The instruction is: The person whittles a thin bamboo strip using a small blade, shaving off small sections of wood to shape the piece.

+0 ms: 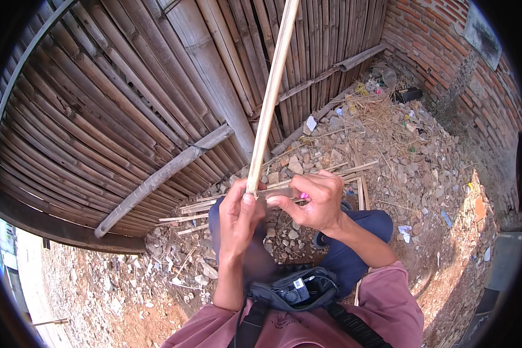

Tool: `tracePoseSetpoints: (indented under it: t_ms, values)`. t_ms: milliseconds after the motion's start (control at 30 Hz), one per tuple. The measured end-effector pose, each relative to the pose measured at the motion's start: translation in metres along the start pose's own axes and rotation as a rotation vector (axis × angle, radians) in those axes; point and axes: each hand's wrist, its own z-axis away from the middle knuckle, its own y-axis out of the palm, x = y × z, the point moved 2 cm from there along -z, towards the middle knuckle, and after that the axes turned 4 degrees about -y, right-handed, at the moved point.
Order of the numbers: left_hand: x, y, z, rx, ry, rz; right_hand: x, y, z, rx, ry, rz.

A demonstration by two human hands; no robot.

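- Step in hand, judging by the pose: shaping or splitting the lower end of a long pale strip (271,104) with a flat blade-like tool (282,192); exact contact too small to make out.
- Left hand (238,216): fingers closed around the strip near its lower end.
- Right hand (319,200): fingers bent and pinching the tool, just beside that end.
- Strip raised above the rubble ground (142,319), near its edge along the bamboo wall (98,104); top out of view.
- Loose strips (185,218) lying near that same edge.
- Next move, probably: a short, controlled stroke, calling for firm left grip and thumb clear of the tool.
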Motion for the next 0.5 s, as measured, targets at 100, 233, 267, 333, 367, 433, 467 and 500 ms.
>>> tracePoseSetpoints:
  t_ms: [100,233,267,333,367,433,467,500]
  values:
    - [-0.001,0.0,0.0,-0.014,-0.012,0.007,0.0,0.001,0.0,-0.016,0.002,-0.017]
    - [-0.001,0.001,0.001,-0.052,-0.029,0.006,-0.002,0.003,0.002,-0.015,0.02,-0.042]
    - [-0.002,0.002,0.0,-0.059,-0.037,0.006,-0.003,0.004,0.002,-0.018,0.021,-0.047]
    - [-0.003,0.002,0.0,-0.071,-0.049,0.006,-0.004,0.005,0.003,-0.021,0.027,-0.06]
    - [-0.003,0.002,0.0,-0.075,-0.051,0.006,-0.004,0.006,0.003,-0.022,0.033,-0.068]
    - [-0.002,0.002,0.0,-0.081,-0.051,0.006,-0.005,0.01,0.005,-0.021,0.048,-0.096]
    - [-0.002,0.002,0.0,-0.084,-0.048,0.006,-0.005,0.012,0.007,-0.019,0.057,-0.116]
    - [-0.001,0.001,0.0,-0.086,-0.045,0.006,-0.005,0.014,0.008,-0.018,0.067,-0.136]
